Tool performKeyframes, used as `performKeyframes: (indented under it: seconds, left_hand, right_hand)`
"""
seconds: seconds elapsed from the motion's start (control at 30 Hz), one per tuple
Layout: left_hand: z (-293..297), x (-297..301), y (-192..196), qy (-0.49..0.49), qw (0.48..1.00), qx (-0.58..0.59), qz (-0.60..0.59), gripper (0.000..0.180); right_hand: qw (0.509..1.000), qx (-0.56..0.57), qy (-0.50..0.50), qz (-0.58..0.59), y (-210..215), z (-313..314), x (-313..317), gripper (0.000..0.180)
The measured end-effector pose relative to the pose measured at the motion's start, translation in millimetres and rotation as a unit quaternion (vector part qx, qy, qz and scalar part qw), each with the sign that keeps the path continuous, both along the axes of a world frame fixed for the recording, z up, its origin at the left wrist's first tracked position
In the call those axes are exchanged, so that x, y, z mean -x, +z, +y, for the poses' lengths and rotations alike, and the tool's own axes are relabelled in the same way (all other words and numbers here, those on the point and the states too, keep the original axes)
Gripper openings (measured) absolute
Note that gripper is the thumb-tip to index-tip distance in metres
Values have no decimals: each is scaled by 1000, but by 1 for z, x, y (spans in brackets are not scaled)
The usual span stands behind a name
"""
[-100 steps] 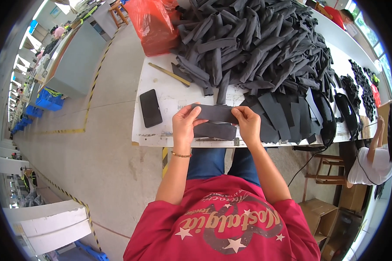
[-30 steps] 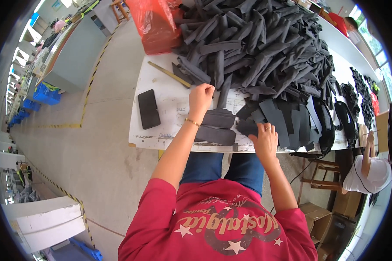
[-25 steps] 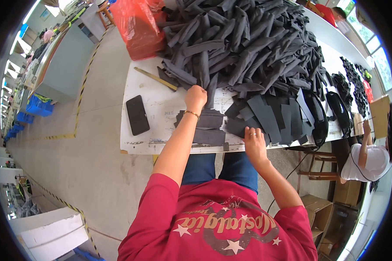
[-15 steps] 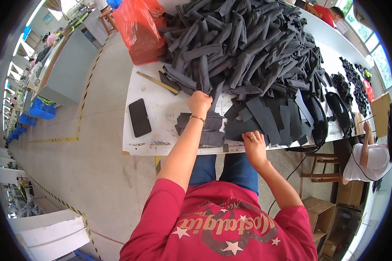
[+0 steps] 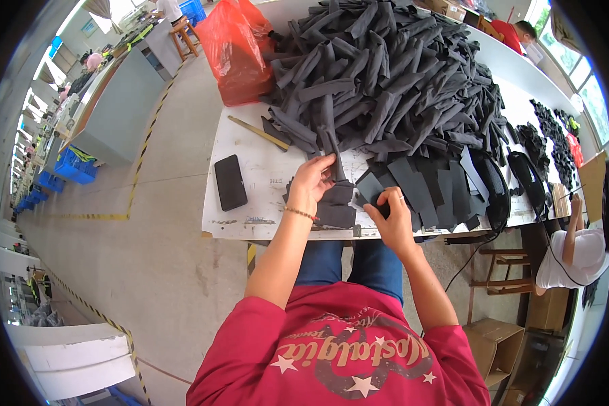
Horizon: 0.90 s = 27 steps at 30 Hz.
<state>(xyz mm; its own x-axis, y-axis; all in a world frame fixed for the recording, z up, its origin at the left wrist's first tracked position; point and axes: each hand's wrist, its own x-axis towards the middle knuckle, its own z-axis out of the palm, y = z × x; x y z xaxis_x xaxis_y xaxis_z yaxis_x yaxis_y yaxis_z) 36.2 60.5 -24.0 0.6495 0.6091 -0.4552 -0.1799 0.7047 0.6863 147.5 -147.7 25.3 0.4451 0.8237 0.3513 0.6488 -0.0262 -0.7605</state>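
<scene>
Left hand [image 5: 311, 184] pinched the near end of a dark strip [image 5: 329, 139], long axis running near-to-far into the pile [image 5: 392, 74]. Right hand [image 5: 390, 215] fingers clamped a flat piece [image 5: 370, 187] just right of the stack [image 5: 336, 205].

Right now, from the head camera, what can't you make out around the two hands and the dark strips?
- Left hand: fingertips grip a dark strip at the foot of the big pile; how many strips it holds is hidden by the fingers.
- Right hand: its palm covers the flat dark piece beneath.
- Small stack: layer count too small to tell.
- Table: far surface buried under the pile.
</scene>
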Motion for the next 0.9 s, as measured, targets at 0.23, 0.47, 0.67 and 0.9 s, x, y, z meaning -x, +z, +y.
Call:
performKeyframes:
  seconds: [0.23, 0.47, 0.67, 0.9]
  left_hand:
    - [-27, 28, 23, 101, 991, 18, -85, 16]
    - [-35, 23, 35, 147, 984, 36, -97, 24]
    - [-42, 15, 41, 138, 987, 14, -84, 24]
    - [-46, 15, 39, 86, 991, 36, -100, 23]
  right_hand:
    - [999, 1, 11, 39, 12, -4, 20, 39]
    - [995, -38, 31, -84, 22, 4, 27, 34]
    - [980, -62, -6, -189, 20, 16, 20, 30]
    - [958, -65, -26, -278, 17, 22, 8, 32]
